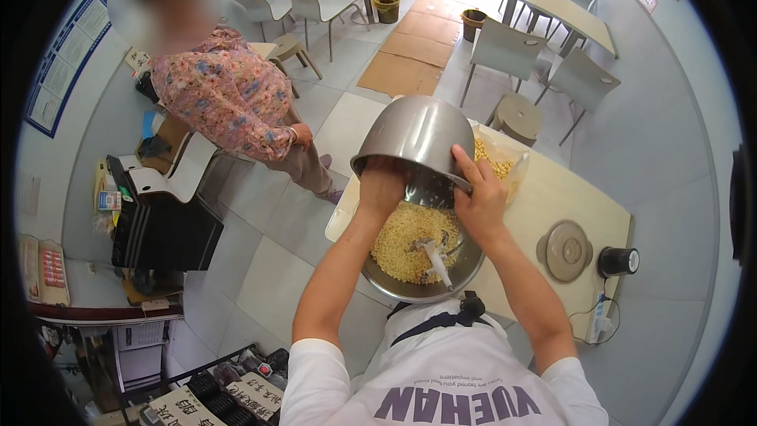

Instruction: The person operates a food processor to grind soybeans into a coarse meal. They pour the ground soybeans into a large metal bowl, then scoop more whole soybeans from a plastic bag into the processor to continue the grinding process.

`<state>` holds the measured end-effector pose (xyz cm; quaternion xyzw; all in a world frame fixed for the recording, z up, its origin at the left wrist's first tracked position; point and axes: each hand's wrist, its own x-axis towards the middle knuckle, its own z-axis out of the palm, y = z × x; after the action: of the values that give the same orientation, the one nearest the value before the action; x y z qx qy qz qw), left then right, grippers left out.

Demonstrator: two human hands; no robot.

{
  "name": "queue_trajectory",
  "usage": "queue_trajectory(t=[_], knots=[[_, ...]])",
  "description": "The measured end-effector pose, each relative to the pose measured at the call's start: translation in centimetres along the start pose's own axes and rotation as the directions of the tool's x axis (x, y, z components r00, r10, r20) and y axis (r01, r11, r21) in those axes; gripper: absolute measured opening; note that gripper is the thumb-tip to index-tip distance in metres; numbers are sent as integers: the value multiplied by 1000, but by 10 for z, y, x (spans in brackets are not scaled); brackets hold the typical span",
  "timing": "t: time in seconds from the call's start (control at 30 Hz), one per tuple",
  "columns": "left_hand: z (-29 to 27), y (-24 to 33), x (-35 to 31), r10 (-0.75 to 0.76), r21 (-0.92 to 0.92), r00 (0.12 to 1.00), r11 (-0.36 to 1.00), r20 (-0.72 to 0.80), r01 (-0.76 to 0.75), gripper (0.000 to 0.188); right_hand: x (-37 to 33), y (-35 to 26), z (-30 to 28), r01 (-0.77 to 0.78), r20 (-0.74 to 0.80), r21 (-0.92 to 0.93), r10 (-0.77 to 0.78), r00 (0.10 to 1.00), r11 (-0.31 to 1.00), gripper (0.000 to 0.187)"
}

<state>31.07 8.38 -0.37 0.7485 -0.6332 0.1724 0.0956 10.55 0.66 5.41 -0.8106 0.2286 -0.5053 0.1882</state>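
Steel pot (418, 130), mid-frame, tipped. Hand positions?

Right hand (482, 197): fingers partly spread, gripping the rim's right side. Left hand (383, 185): inside the mouth; fingers hidden, closure cannot be told.

Long axis?

Roughly top to bottom of frame: base upward, mouth toward the lower edge, above the steel basin (471, 268) with chopped yellow grain (398, 248) and a white-stemmed piece (436, 260). Both hands at the mouth end; neither clearly nearer.

Beyond?

Bag of yellow kernels (493, 159), just right of pot, on the desk (595, 209). Person in floral top (225, 102), upper left, well apart.
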Motion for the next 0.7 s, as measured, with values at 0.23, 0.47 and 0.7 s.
queue_trajectory(t=[0.23, 0.47, 0.7], knots=[[23, 69, -57, -50, -412, 995, 911, -85, 10, 37, -15, 7, 7, -33, -82, -36, 30, 996, 999, 70], [2, 79, -85, -149, -503, 984, 860, -95, 82, 36, -12, 12, -11, -162, -185, 18, 162, 969, 987, 66], [18, 61, -84, -140, -550, 989, 823, 43, 140, 18, -25, 43, -39, -333, -367, 9, 313, 876, 943, 56]])
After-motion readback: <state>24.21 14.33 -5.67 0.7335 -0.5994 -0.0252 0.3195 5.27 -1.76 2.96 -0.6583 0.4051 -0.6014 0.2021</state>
